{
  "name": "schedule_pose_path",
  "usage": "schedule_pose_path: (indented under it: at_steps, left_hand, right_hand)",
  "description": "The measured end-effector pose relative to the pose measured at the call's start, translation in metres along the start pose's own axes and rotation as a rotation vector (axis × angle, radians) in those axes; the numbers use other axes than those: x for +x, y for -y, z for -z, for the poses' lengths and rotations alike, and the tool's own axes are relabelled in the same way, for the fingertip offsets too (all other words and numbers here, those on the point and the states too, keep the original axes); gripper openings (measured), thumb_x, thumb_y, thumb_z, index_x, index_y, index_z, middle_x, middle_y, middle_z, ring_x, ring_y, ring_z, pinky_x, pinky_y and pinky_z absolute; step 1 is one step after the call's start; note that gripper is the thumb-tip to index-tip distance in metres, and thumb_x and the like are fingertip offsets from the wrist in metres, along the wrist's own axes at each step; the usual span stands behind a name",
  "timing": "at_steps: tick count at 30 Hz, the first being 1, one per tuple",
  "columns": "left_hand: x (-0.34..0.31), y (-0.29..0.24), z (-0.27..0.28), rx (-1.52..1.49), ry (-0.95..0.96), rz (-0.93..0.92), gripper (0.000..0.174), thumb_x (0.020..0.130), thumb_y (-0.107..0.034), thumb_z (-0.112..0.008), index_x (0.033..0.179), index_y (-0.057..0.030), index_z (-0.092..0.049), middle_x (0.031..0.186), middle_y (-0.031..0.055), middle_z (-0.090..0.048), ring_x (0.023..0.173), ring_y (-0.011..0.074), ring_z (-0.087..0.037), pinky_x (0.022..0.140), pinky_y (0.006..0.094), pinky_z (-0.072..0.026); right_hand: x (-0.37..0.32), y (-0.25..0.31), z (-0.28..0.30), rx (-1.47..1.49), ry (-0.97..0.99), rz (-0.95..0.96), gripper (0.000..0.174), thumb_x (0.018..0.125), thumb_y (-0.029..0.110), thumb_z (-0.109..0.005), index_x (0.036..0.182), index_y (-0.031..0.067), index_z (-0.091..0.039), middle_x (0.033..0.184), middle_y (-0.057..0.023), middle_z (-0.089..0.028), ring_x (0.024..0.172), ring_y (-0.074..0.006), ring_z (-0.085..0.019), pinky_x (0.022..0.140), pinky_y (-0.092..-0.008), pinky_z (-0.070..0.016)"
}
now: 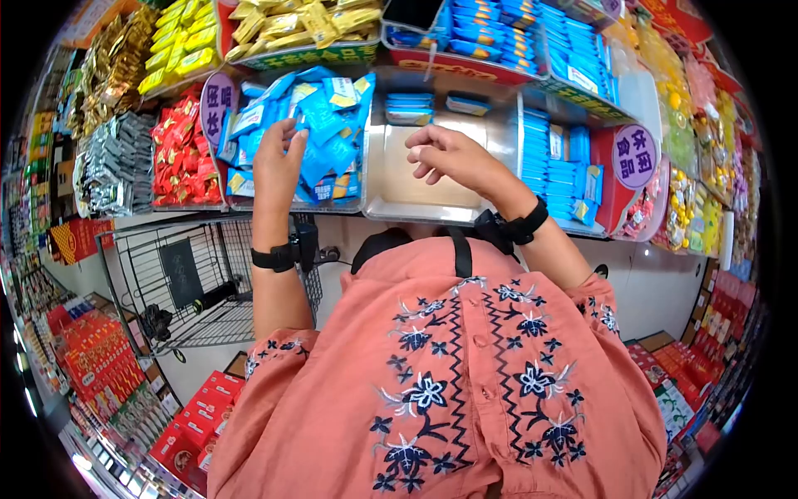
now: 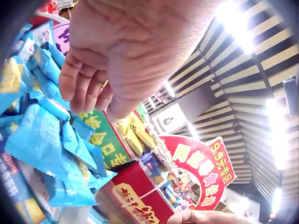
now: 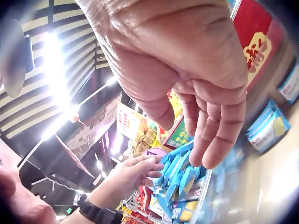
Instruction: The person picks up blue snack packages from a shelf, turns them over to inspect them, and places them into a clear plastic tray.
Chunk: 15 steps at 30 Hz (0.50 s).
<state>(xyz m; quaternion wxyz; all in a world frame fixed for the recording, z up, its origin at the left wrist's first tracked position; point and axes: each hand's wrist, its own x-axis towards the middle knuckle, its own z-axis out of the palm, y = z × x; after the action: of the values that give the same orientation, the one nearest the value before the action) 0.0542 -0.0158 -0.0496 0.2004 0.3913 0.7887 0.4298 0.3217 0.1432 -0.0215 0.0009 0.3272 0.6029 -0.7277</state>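
Note:
My left hand [image 1: 277, 162] hovers over a heap of blue snack packets [image 1: 322, 125], its fingers loosely bent and holding nothing. In the left wrist view the packets [image 2: 39, 135] lie jumbled beside that hand's fingertips. Over the metal bin [image 1: 389, 170] to the right is my right hand [image 1: 457, 162], fingers relaxed and bent, with nothing in them. At the back of this bin lie a small stack of blue packets [image 1: 409, 108] and another small group [image 1: 468, 104]. The right wrist view shows the same stack [image 3: 267, 127] beyond the right fingers.
Blue packets [image 1: 540, 166] stand in rows in the bin on the right. Red-wrapped sweets [image 1: 181, 154] fill the one on the left. A raised shelf with yellow packets [image 1: 299, 25] runs along the back. A wire shopping cart [image 1: 208, 274] stands at my left.

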Motion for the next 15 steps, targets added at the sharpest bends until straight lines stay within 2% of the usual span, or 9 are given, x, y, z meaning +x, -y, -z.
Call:
schedule_pose_path:
  at_steps: [2, 5, 6, 9, 10, 15]
  left_hand:
    - [-0.01, 0.005, 0.002, 0.077, -0.017, -0.025, 0.036, 0.091, -0.017, -0.071, 0.12, 0.0019, -0.063, 0.107, 0.0178, -0.067, 0.087, 0.0254, -0.067, 0.078, 0.0363, -0.0541]
    - [-0.02, 0.005, -0.001, 0.325, -0.002, -0.124, 0.043, 0.091, -0.02, -0.072, 0.125, 0.0033, -0.06, 0.111, 0.0174, -0.066, 0.092, 0.0237, -0.064, 0.082, 0.035, -0.0531]
    - [-0.023, 0.003, -0.003, 0.319, 0.0, -0.128, 0.045, 0.089, -0.022, -0.073, 0.124, 0.0024, -0.06, 0.112, 0.019, -0.064, 0.096, 0.0299, -0.063, 0.085, 0.0394, -0.0515]
    - [-0.025, 0.003, -0.008, 0.416, -0.044, -0.232, 0.044, 0.089, -0.022, -0.073, 0.123, 0.0017, -0.06, 0.112, 0.0186, -0.064, 0.102, 0.0323, -0.061, 0.09, 0.0411, -0.0495]
    - [-0.025, 0.002, -0.01, 0.354, -0.069, -0.247, 0.04, 0.088, -0.019, -0.073, 0.122, -0.0005, -0.061, 0.112, 0.0195, -0.064, 0.105, 0.0384, -0.058, 0.09, 0.0448, -0.0485]
    - [-0.028, -0.006, 0.001, 0.24, -0.103, -0.232, 0.036, 0.09, -0.017, -0.07, 0.12, 0.0006, -0.062, 0.112, 0.0198, -0.064, 0.105, 0.0376, -0.06, 0.091, 0.0442, -0.0486]
  right_hand:
    - [0.011, -0.001, -0.011, -0.022, 0.032, -0.002, 0.041, 0.097, 0.025, -0.057, 0.127, -0.0032, -0.056, 0.105, -0.0098, -0.066, 0.088, -0.0165, -0.067, 0.071, -0.0281, -0.0556]
    - [0.027, -0.003, -0.024, -0.024, 0.046, -0.028, 0.041, 0.097, 0.024, -0.058, 0.127, -0.0036, -0.056, 0.104, -0.0101, -0.066, 0.088, -0.0165, -0.067, 0.071, -0.0278, -0.0557]
    - [0.032, -0.003, -0.029, -0.011, 0.036, -0.022, 0.041, 0.096, 0.024, -0.058, 0.127, -0.0035, -0.056, 0.104, -0.0102, -0.066, 0.087, -0.0167, -0.067, 0.07, -0.0279, -0.0559]
    - [0.046, -0.002, -0.043, 0.033, -0.006, -0.004, 0.042, 0.095, 0.024, -0.06, 0.127, -0.0034, -0.056, 0.103, -0.0103, -0.066, 0.084, -0.017, -0.068, 0.068, -0.0282, -0.0564]
    - [0.052, -0.001, -0.046, 0.052, -0.023, 0.004, 0.042, 0.095, 0.025, -0.061, 0.126, -0.0033, -0.056, 0.102, -0.0102, -0.066, 0.084, -0.0171, -0.068, 0.067, -0.0283, -0.0565]
    - [0.085, 0.002, -0.056, 0.051, -0.134, 0.057, 0.04, 0.094, 0.027, -0.064, 0.121, -0.0028, -0.057, 0.097, -0.0092, -0.066, 0.076, -0.017, -0.068, 0.06, -0.0276, -0.0548]
